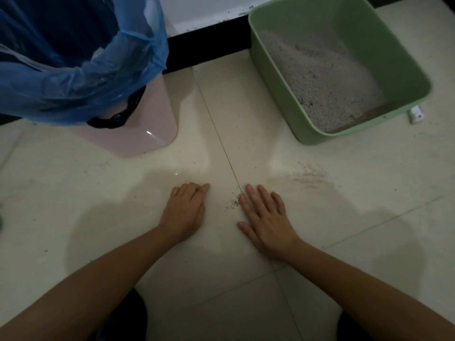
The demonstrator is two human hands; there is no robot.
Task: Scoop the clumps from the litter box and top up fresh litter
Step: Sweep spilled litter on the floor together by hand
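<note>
Grips empty, your left hand [184,214] and right hand [267,223] rest on the floor [73,193]; litter box [401,67] lies upper right, nearer your right.

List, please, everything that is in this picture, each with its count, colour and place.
bin: one, pink, on the floor at far left
bag: one, blue, lining the bin
cord: one, black, on the bin below the bag
litter box: one, green, on the floor at far right
litter: grey, inside the litter box
small object: one, white, beside the litter box
grains: a few, grey, on the floor between the hands
floor: cream tiles
left hand: one, resting on the floor
right hand: one, flat on the floor
</note>
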